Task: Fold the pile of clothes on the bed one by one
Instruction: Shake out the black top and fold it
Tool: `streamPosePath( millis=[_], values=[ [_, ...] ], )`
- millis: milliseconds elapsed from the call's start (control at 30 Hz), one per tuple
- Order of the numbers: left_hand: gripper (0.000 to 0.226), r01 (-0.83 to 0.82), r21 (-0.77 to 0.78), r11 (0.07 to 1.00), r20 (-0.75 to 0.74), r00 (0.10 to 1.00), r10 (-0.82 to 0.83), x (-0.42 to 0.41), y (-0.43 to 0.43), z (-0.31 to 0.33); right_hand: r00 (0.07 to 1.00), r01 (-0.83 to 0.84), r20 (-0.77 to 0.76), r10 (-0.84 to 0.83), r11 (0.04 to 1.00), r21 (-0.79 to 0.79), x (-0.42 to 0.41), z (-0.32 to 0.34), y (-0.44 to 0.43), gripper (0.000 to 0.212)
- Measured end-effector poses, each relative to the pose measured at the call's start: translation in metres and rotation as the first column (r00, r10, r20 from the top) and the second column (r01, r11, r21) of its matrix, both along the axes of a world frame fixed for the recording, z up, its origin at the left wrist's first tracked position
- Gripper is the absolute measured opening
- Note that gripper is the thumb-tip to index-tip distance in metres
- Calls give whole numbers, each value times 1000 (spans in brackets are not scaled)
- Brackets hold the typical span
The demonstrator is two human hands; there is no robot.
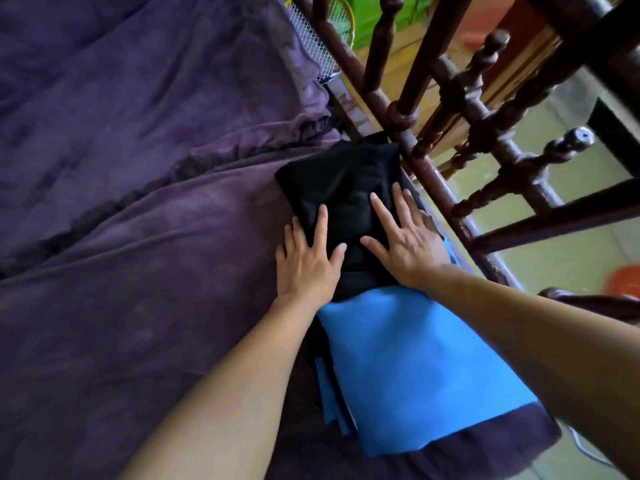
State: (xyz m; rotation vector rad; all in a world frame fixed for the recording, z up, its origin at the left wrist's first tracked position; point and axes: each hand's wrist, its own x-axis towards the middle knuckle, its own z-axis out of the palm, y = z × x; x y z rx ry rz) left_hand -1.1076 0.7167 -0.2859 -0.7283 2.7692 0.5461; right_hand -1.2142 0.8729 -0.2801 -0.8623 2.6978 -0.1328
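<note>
A folded black garment (pixel 343 181) lies near the bed's right edge, against the wooden rail. My left hand (pixel 308 261) presses flat on its left side with straight fingers. Flat on its right side lies my right hand (pixel 408 244), fingers spread. Just in front of the black garment sits a folded blue garment (pixel 415 368), and the black one partly overlaps its far end. Both rest on the purple bed cover (pixel 138 237).
A dark wooden bed rail with turned spindles (pixel 450 188) runs diagonally along the right. Beyond it are a pale floor, an orange object (pixel 623 282) and green items at the top. A racket head (pixel 311 46) lies at the bed's far edge.
</note>
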Motion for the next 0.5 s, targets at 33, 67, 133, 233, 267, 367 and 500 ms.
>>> streamPosePath(
  millis=[33, 67, 133, 233, 267, 367, 500],
  values=[
    [72, 9, 12, 1000, 28, 1000, -10, 2, -1, 9, 1000, -2, -4, 2, 1000, 24, 0, 5, -1, 74],
    [71, 25, 21, 999, 58, 998, -26, 7, -1, 19, 1000, 0, -9, 0, 998, 61, 2, 12, -2, 74],
    [68, 48, 46, 998, 108, 993, -53, 27, -1, 45, 1000, 5, -17, -3, 987, 160, 11, 32, -4, 74],
    [49, 35, 77, 996, 143, 989, -46, 79, -4, 80, 1000, 28, -20, -24, 972, 233, 38, 64, -10, 69],
    [43, 10, 98, 995, 164, 986, -26, 100, -6, 91, 999, 32, -17, -29, 976, 214, 51, 75, -13, 63],
    [35, -89, 165, 982, 216, 975, 52, 172, -12, 120, 999, -14, 49, 11, 997, 74, 106, 102, -32, 43],
    [27, -155, 122, 980, 210, 969, 128, 279, -27, 152, 977, -116, 176, 120, 993, -29, 202, 131, -64, 32]
  ],
)
